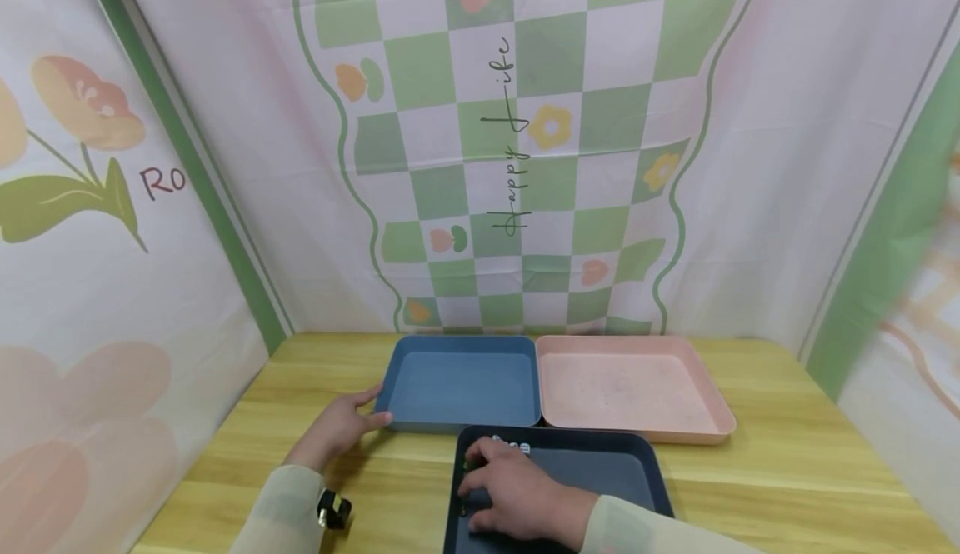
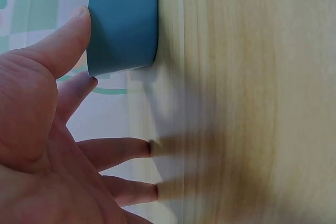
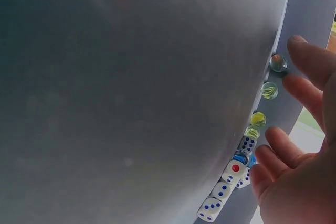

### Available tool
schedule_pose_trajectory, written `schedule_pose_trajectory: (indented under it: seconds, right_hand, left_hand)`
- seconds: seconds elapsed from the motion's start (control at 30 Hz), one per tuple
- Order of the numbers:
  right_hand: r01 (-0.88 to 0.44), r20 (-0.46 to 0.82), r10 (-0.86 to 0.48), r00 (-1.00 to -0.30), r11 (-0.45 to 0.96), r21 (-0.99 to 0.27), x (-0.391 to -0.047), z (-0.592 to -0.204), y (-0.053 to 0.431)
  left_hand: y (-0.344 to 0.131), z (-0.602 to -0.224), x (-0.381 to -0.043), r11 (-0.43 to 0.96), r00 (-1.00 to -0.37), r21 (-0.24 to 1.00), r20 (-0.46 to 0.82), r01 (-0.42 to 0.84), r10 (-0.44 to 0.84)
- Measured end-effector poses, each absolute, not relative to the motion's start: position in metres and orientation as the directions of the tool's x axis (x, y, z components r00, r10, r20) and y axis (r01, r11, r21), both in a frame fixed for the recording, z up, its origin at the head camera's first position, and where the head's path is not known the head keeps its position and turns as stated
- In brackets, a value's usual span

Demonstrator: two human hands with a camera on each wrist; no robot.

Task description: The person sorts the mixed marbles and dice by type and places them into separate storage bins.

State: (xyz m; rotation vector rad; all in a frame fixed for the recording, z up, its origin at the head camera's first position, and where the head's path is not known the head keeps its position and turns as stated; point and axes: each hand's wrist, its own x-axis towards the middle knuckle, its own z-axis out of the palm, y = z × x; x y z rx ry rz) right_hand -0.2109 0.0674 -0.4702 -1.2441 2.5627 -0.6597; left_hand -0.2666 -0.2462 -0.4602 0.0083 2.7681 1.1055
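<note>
My left hand (image 1: 337, 427) is at the near left corner of the blue tray (image 1: 461, 387), fingers spread. In the left wrist view, the thumb and index fingertip are right at that tray's rim. My right hand (image 1: 517, 491) reaches over the dark tray (image 1: 600, 471) near its left wall, fingers loosely bent and apart. Along that wall, the right wrist view shows a row of glass marbles (image 3: 270, 91) and white dice (image 3: 222, 191). Its fingertips are close beside the row, with nothing between them. In the head view, the hand hides most of these small pieces.
A pink tray (image 1: 630, 387) stands right of the blue one, their sides together. The dark tray lies in front of both. All stand on a wooden table (image 1: 787, 471), with a printed cloth (image 1: 480, 162) hanging behind. A small black device (image 1: 333, 510) is at the left wrist.
</note>
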Motion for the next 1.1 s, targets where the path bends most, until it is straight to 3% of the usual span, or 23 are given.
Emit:
schedule_pose_trajectory:
  seconds: [0.43, 1.1]
  right_hand:
    - [-0.707, -0.014, -0.782, -0.623, 0.57, -0.419, -0.2069, -0.4708, 0.0665]
    - [-0.754, 0.066, -0.785, -0.616, 0.564, -0.337, -0.2063, -0.4746, 0.058]
  left_hand:
    - [-0.247, -0.4606, -0.2663, 0.727, -0.987, 0.685, -0.141, -0.043, 0.075]
    - [-0.2463, -0.4579, -0.2653, 0.734, -0.986, 0.678, -0.147, -0.043, 0.078]
